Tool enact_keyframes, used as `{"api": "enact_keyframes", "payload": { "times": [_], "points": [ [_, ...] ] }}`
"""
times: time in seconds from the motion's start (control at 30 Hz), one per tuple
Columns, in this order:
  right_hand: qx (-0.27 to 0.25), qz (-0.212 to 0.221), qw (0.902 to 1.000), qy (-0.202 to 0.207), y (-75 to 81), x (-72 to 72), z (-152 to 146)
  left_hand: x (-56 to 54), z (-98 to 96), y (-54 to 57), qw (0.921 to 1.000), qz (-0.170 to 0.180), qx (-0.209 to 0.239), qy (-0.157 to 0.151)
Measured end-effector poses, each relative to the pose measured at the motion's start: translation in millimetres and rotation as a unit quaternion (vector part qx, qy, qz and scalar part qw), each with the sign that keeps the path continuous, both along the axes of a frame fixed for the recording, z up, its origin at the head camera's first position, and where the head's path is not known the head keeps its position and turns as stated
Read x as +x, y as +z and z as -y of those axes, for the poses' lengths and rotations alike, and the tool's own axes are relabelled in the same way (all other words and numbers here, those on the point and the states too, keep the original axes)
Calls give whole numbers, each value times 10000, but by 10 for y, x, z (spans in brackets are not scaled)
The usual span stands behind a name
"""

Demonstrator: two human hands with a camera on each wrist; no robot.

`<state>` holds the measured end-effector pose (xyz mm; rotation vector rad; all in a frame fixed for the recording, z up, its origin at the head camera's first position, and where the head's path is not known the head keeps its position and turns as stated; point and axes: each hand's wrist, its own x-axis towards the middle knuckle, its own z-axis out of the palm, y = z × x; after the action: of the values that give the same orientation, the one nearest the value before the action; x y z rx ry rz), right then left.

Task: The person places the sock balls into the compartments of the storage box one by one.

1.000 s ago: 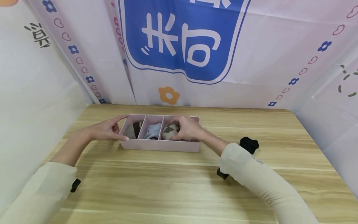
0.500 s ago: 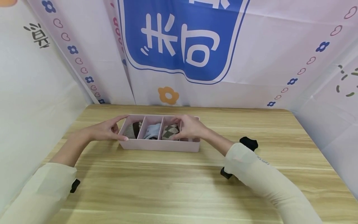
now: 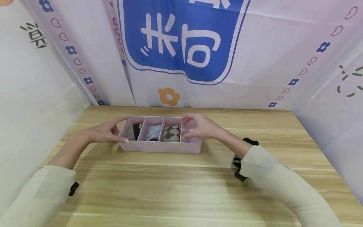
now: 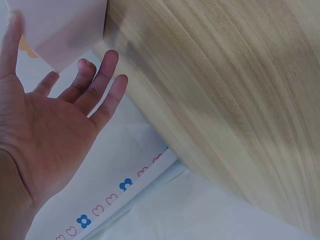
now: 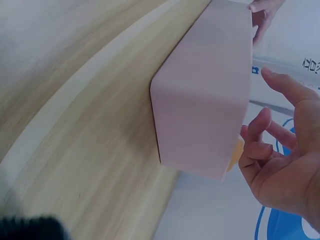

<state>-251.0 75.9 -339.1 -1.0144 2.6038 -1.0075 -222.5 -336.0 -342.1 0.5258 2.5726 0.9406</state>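
A pale pink divided storage box stands toward the back of the table. In its compartments lie a grey rolled sock with a dark cuff, a light blue rolled sock and a brown argyle rolled sock. My left hand holds the box's left end, thumb at the front corner and index finger at the back one. My right hand hovers over the rightmost compartment with fingers loosely bent and nothing between them. In the right wrist view this hand shows beside the box rim.
Black socks lie on the wooden table at the right, partly hidden by my right forearm. A white printed cloth hangs behind the table and along both sides.
My right hand has let go of the argyle sock, which stays in the third compartment, and has shifted right over the last one. My left hand keeps its place on the box.
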Motion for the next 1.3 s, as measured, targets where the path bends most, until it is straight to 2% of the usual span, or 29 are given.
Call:
{"api": "enact_keyframes", "payload": {
  "times": [0.43, 0.8, 1.3],
  "points": [
    [99, 56, 9990, -423, 100, 52, -484, 1, -16, 35, 9998, 90, -163, 72],
    [421, 272, 9961, -729, 14, 190, -1051, 14, -11, 26, 9998, 140, -126, 72],
    [586, 56, 9953, -764, 21, 354, -1588, 18, -5, 33, 9997, 157, -204, 30]
  ]
}}
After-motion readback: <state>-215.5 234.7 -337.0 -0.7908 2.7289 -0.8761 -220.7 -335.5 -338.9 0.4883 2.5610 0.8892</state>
